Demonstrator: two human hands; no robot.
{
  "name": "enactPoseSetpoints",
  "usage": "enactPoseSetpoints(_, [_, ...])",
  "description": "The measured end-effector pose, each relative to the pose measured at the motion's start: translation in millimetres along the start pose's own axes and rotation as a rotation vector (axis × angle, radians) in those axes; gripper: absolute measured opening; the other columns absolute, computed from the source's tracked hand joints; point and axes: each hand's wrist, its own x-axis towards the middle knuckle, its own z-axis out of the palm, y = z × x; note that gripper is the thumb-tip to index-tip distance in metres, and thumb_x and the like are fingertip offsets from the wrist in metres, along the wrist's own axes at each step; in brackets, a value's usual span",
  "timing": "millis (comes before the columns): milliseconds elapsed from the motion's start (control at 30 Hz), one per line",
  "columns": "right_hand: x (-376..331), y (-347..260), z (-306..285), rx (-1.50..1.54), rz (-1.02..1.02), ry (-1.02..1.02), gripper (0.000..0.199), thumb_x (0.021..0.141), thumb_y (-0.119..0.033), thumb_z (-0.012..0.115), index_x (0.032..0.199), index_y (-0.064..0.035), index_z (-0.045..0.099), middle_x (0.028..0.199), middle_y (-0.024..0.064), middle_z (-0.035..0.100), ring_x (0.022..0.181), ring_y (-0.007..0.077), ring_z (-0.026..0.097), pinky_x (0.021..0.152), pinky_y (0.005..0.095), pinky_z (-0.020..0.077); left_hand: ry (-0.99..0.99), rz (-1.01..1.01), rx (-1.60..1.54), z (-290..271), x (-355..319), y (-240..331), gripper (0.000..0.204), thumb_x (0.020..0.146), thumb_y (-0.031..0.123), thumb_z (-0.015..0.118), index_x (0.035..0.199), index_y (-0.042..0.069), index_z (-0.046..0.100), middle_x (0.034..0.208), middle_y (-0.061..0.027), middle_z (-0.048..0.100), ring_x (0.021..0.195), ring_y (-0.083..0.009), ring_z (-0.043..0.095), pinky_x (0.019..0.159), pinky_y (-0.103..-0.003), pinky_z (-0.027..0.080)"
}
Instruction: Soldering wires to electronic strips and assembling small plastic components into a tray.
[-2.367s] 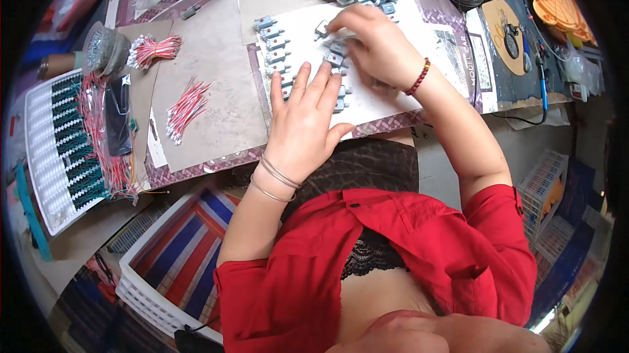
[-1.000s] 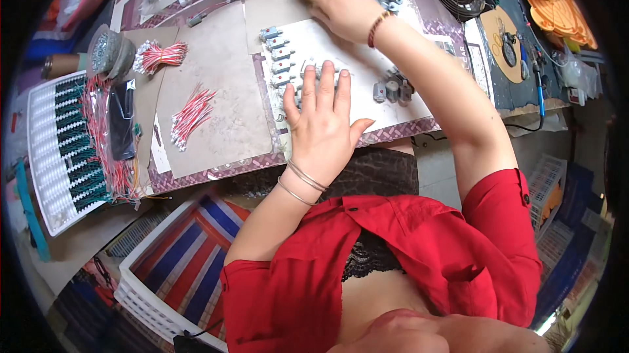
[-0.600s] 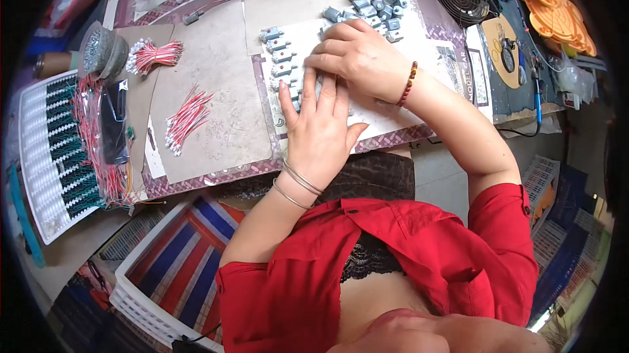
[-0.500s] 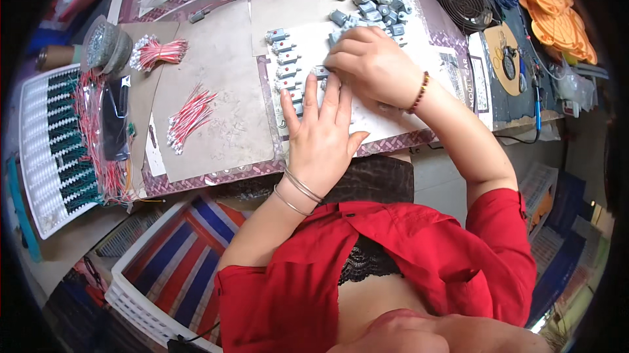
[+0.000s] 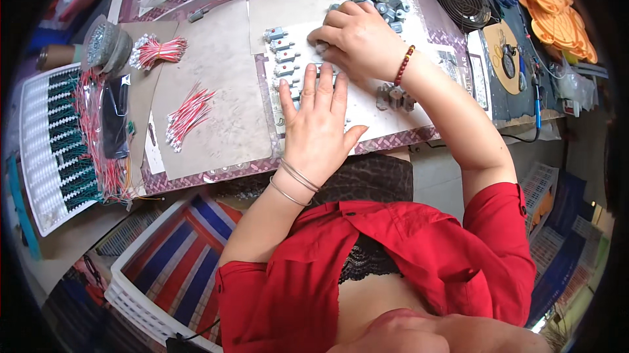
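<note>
My left hand lies flat with spread fingers over the near end of a column of small grey motors, each with a red dot. Its fingertips cover part of the lower ones. Just beyond it, my right hand is closed in a pinch on a small grey motor, mostly hidden by the fingers. Past that hand lies a loose pile of similar motors. Beneath my right wrist, a tight cluster of grey motors rests on the white sheet.
Two bundles of red and white wires lie on grey card at the left. Beside them are a solder spool and a white tray with green-wired parts. At the right stand a black fan, a blue soldering iron and orange pieces.
My right hand has shifted left, away from the pile's near edge, with a motor in its fingers. The cluster under its wrist has come into view. My left hand has slid slightly forward.
</note>
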Motion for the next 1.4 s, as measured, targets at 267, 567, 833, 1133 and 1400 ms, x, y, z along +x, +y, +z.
enactPoseSetpoints(267, [15, -2, 4, 0.218, 0.119, 0.058, 0.026, 0.09, -0.031, 0.066, 0.103, -0.0086, 0.066, 0.088, 0.0088, 0.066, 0.095, 0.0285, 0.061, 0.087, 0.0437, 0.0459, 0.018, -0.006, -0.056, -3, -1, -2, 0.082, 0.081, 0.048, 0.072, 0.143, 0.002, 0.043, 0.15, -0.0193, 0.038, 0.142, -0.0355, 0.033, 0.113, -0.064, 0.015])
enactPoseSetpoints(567, [29, 14, 0, 0.344, 0.167, 0.006, 0.021, 0.081, -0.004, 0.07, 0.101, -0.0023, 0.064, 0.094, 0.0148, 0.069, 0.091, 0.0322, 0.067, 0.082, 0.0387, 0.0533, 0.057, 0.009, -0.045, -5, 18, -14, 0.078, 0.082, 0.045, 0.073, 0.136, -0.004, 0.047, 0.147, -0.021, 0.041, 0.14, -0.0347, 0.037, 0.112, -0.064, 0.018])
enactPoseSetpoints(833, [18, 8, 3, 0.248, 0.026, 0.036, 0.014, 0.084, -0.008, 0.067, 0.098, -0.0085, 0.068, 0.092, 0.0078, 0.066, 0.091, 0.0286, 0.064, 0.083, 0.0396, 0.0503, 0.056, 0.008, -0.024, -4, 23, -14, 0.078, 0.081, 0.045, 0.073, 0.138, -0.002, 0.046, 0.148, -0.0216, 0.04, 0.14, -0.035, 0.037, 0.111, -0.064, 0.021])
enactPoseSetpoints(1133, [18, 11, 14, 0.069, 0.044, 0.024, 0.017, 0.089, -0.019, 0.063, 0.104, -0.0149, 0.07, 0.093, 0.0054, 0.069, 0.095, 0.0265, 0.065, 0.088, 0.0404, 0.0461, 0.056, 0.016, 0.0, -3, 23, -12, 0.078, 0.081, 0.045, 0.072, 0.139, -0.002, 0.046, 0.148, -0.0211, 0.041, 0.14, -0.0346, 0.037, 0.112, -0.063, 0.021])
enactPoseSetpoints(1400, [38, 36, -6, 0.008, 0.277, 0.064, 0.019, 0.09, -0.024, 0.061, 0.092, -0.0079, 0.069, 0.086, 0.0116, 0.069, 0.087, 0.0336, 0.065, 0.078, 0.0442, 0.0512, 0.069, 0.003, -0.011, -7, 20, -16, 0.075, 0.083, 0.044, 0.071, 0.137, -0.002, 0.048, 0.147, -0.0207, 0.043, 0.138, -0.0354, 0.039, 0.112, -0.063, 0.021])
